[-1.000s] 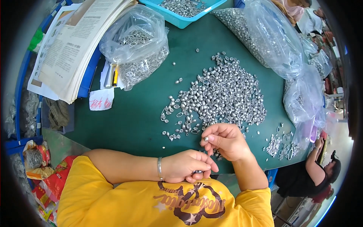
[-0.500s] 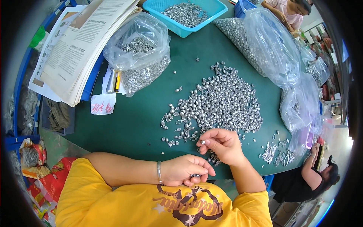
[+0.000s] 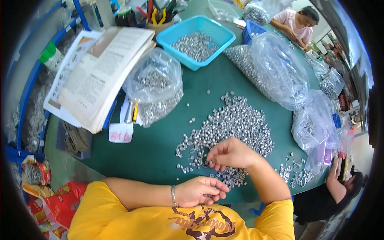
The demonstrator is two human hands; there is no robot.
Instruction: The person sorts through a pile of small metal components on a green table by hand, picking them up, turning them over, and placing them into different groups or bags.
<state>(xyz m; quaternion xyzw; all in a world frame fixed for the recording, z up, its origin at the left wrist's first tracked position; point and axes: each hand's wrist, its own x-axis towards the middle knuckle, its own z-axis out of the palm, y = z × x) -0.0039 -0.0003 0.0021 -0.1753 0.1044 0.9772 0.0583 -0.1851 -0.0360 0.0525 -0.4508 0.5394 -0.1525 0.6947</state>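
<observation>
As the left hand (image 3: 197, 191) cups metal pieces (image 3: 208, 195) at lower centre, the right hand (image 3: 231, 155) sits bunched at the lower edge of the pile (image 3: 240, 122) mid-frame, and whether it's pinching one, I can't tell!

Paper stack (image 3: 100, 76) sits L, tools (image 3: 160, 15) in pot (image 3: 159, 28) behind, red pkg (image 3: 66, 204) lower L, co-worker (image 3: 295, 25) upper R.
</observation>
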